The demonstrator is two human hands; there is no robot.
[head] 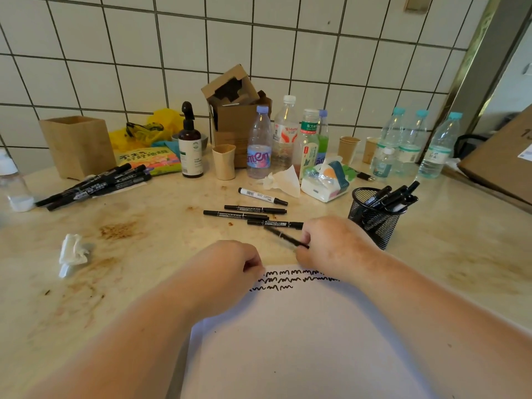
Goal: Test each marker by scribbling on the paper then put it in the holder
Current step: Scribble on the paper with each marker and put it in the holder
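Observation:
A white sheet of paper (302,341) lies in front of me with three rows of black scribbles (288,280) near its far edge. My right hand (331,249) grips a thin black marker (285,237) just beyond the paper, its free end pointing up and left. My left hand (230,269) is closed, resting on the paper's top left corner. Three black markers (247,214) and a white-bodied marker (262,196) lie on the counter behind my hands. The black mesh holder (374,217) stands to the right with several markers in it.
A pile of black markers (95,182) lies at the left by a wooden box (77,145). Bottles (259,142), paper cups, a tissue pack (325,180) and a cardboard box (233,110) line the tiled wall. A crumpled tissue (73,251) sits at left.

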